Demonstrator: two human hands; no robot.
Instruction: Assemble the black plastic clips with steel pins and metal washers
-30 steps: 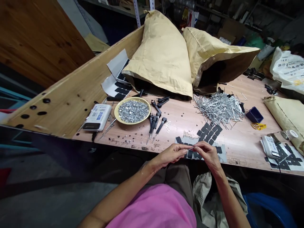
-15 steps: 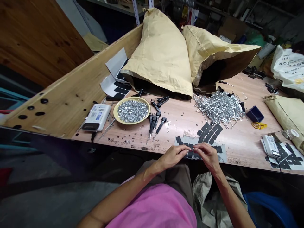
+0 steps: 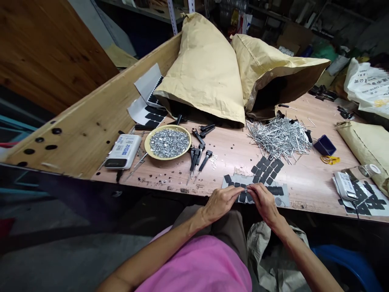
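My left hand (image 3: 221,202) and my right hand (image 3: 263,202) meet at the front edge of the table, fingertips closed in a pinch. Between them shows a thin metal pin (image 3: 246,190), mostly covered by the fingers; any smaller part on it is too tiny to make out. Just beneath the hands lies a grey sheet (image 3: 284,199) bearing rows of black rounded pads (image 3: 275,190). More black pads stand beyond it, close to a heap of loose metal pins (image 3: 278,138).
Left of my hands are a yellow bowl (image 3: 147,148) of small metal pieces, several black-handled tools (image 3: 196,158) and a white device (image 3: 123,150). Two large paper sacks (image 3: 203,73) lie behind. To the right are a dark blue box (image 3: 324,145), yellow bands (image 3: 330,159) and a clear jar (image 3: 361,172).
My fingertips have shifted slightly around the pin, and my right hand has tilted a little. The view has moved slightly; the things on the table stay in place.
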